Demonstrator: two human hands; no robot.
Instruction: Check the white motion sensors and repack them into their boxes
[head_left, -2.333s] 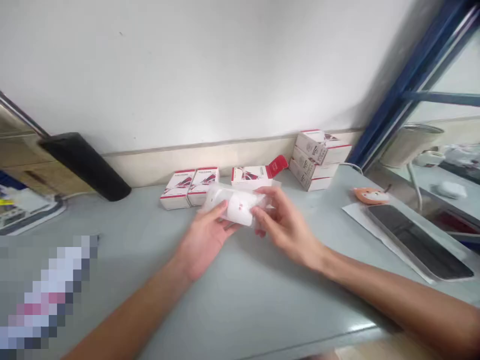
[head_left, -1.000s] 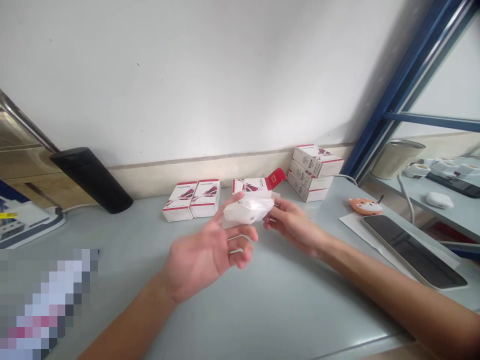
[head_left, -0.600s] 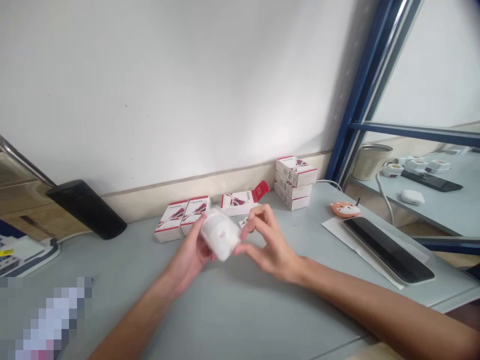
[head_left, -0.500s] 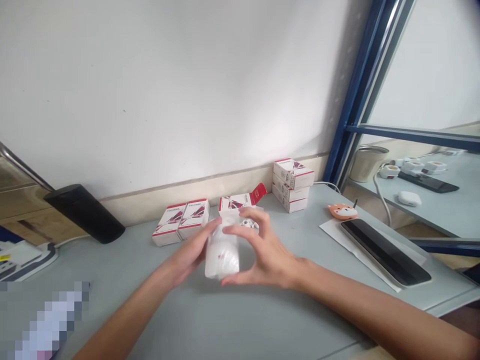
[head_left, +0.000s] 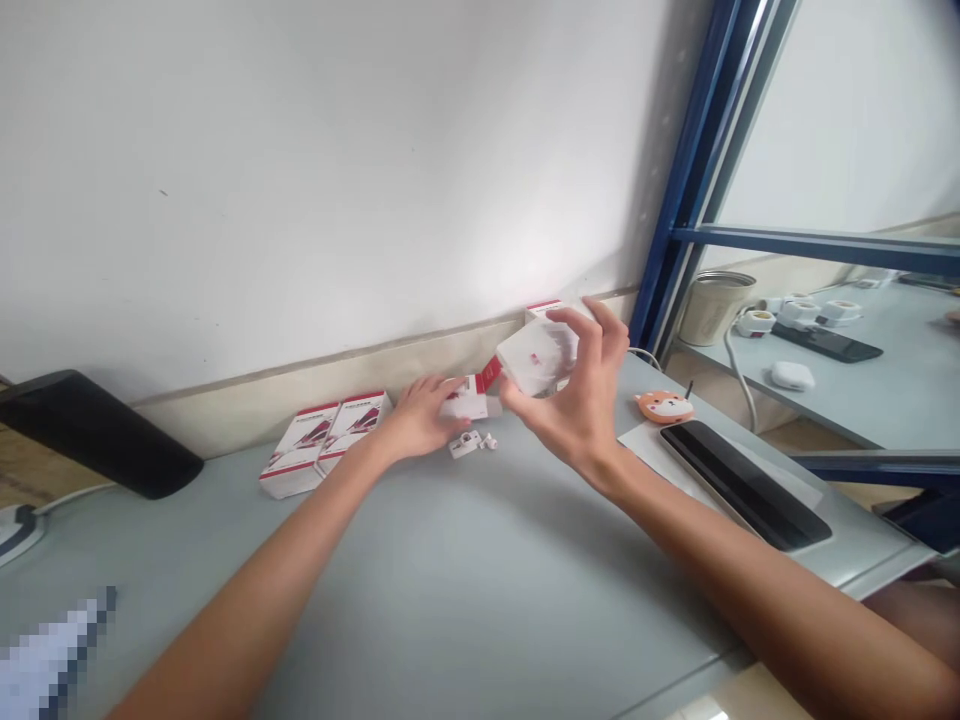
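Note:
My right hand (head_left: 581, 400) is closed around a translucent white plastic package (head_left: 536, 357) with a small red mark, held up in front of the stacked boxes. Thumb and fingers grip it from opposite sides. On the table, my left hand (head_left: 425, 415) has its fingers over an open red-and-white box (head_left: 476, 402), whose red flap stands up at the right. Part of that box is hidden by the fingers. Just in front of it lie small white parts (head_left: 466, 445), too small to name.
Two closed red-and-white boxes (head_left: 306, 448) lie left of my left hand. A stack of boxes (head_left: 541, 308) is mostly hidden behind the package. To the right are an orange animal-face item (head_left: 666, 406) and a phone-like black slab (head_left: 742, 482). A black post (head_left: 101, 435) leans at left.
My right hand has carried the package up and to the right. My left hand has let go of it and moved back onto the open box. The small white parts now show fully.

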